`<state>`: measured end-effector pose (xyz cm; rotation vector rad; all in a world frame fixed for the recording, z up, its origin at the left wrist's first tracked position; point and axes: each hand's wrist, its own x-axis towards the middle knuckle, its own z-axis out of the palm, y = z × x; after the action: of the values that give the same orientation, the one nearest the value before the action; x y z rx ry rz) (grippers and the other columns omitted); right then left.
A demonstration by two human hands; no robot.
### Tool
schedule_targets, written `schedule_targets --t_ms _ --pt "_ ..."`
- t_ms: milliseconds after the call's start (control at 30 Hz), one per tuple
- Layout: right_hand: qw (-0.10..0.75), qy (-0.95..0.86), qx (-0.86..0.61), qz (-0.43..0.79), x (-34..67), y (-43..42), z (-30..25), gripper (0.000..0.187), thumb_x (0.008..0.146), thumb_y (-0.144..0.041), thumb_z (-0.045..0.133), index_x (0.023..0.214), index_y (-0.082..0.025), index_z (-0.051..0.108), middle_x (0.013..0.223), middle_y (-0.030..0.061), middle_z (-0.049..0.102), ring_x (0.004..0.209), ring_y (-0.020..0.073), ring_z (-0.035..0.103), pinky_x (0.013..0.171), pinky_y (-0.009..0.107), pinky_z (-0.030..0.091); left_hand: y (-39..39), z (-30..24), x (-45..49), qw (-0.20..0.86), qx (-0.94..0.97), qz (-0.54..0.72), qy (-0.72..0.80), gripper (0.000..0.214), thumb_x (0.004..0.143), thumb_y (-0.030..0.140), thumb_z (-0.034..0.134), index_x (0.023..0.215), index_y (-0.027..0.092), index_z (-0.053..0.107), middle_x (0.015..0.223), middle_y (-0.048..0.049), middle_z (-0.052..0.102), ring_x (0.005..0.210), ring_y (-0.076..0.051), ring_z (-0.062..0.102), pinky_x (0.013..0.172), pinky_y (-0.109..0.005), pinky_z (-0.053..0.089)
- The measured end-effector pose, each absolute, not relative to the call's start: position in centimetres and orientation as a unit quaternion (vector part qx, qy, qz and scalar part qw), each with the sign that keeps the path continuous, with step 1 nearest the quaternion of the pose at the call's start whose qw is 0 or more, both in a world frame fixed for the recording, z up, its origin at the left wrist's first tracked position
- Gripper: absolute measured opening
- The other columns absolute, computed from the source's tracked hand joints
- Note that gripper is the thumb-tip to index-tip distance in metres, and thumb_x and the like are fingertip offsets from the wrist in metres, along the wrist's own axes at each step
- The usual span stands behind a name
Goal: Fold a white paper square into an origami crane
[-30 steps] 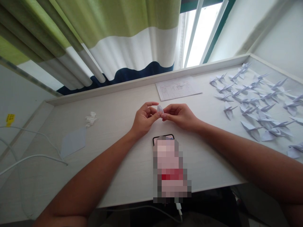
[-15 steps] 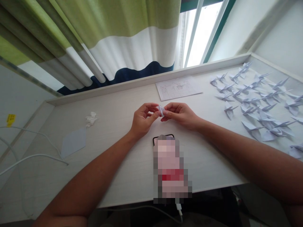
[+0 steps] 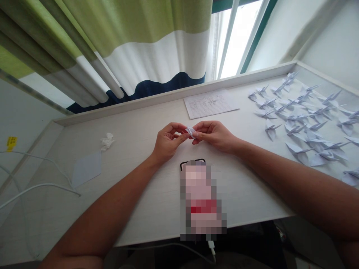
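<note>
A small folded piece of white paper (image 3: 191, 132) is pinched between my two hands above the middle of the desk. My left hand (image 3: 169, 141) grips its left side with thumb and fingers closed. From the other side, my right hand (image 3: 212, 135) holds it between thumb and forefinger. The fingers hide part of the paper, so its full folded shape cannot be made out. Many folded paper cranes (image 3: 305, 116) stand on the right part of the desk, beyond my right forearm.
A phone (image 3: 200, 194), its screen blurred out, lies between my forearms with a cable plugged in. Behind my hands is a printed sheet (image 3: 211, 104). To the left are a crumpled tissue (image 3: 107, 142), a white paper square (image 3: 87, 169) and white cables (image 3: 47, 184). A raised rim (image 3: 134, 103) edges the desk.
The folded paper has tilted slightly between my fingers, its upper end leaning more to the left. Both hands keep their hold in nearly the same place.
</note>
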<state>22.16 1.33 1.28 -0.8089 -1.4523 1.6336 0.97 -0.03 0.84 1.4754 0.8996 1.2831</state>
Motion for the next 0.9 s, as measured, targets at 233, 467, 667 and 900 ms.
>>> schedule_targets --t_ms 233,467,667,900 --pt "0.377 -0.57 -0.309 0.661 22.29 1.23 1.62 0.039 0.077 -0.049 0.093 0.093 -0.017 0.078 0.083 0.0031 0.08 0.072 0.015 0.074 0.074 0.031 0.061 -0.07 1.03 0.93 0.498 0.606 0.516 0.346 0.038 0.074 0.04 0.096 0.091 0.02 0.069 0.089 -0.0015 0.075 0.082 -0.016 0.073 0.072 -0.029 0.058" --pt "0.366 -0.566 -0.299 0.675 22.4 1.2 1.75 0.039 0.077 -0.048 0.093 0.093 -0.017 0.078 0.082 0.003 0.08 0.07 0.0138 0.073 0.073 0.031 0.06 -0.08 1.13 0.82 0.516 0.609 0.506 0.327 0.037 0.076 0.038 0.096 0.093 0.02 0.068 0.089 -0.001 0.076 0.076 -0.015 0.075 0.07 -0.029 0.057" --pt "0.359 -0.564 -0.3 0.681 22.47 1.28 1.72 0.04 0.077 -0.049 0.093 0.093 -0.016 0.077 0.081 0.0032 0.08 0.07 0.014 0.073 0.074 0.031 0.06 0.06 0.9 0.72 0.518 0.611 0.507 0.317 0.037 0.076 0.035 0.096 0.096 0.02 0.068 0.089 -0.0009 0.077 0.078 -0.015 0.076 0.07 -0.028 0.057" --pt "0.368 -0.561 -0.296 0.68 22.41 1.34 1.57 0.039 0.077 -0.048 0.094 0.092 -0.016 0.077 0.082 0.0028 0.079 0.072 0.0137 0.073 0.075 0.03 0.06 0.06 0.61 0.66 0.505 0.614 0.513 0.324 0.034 0.078 0.034 0.094 0.098 0.021 0.07 0.092 -0.0013 0.077 0.084 -0.015 0.074 0.072 -0.027 0.059"
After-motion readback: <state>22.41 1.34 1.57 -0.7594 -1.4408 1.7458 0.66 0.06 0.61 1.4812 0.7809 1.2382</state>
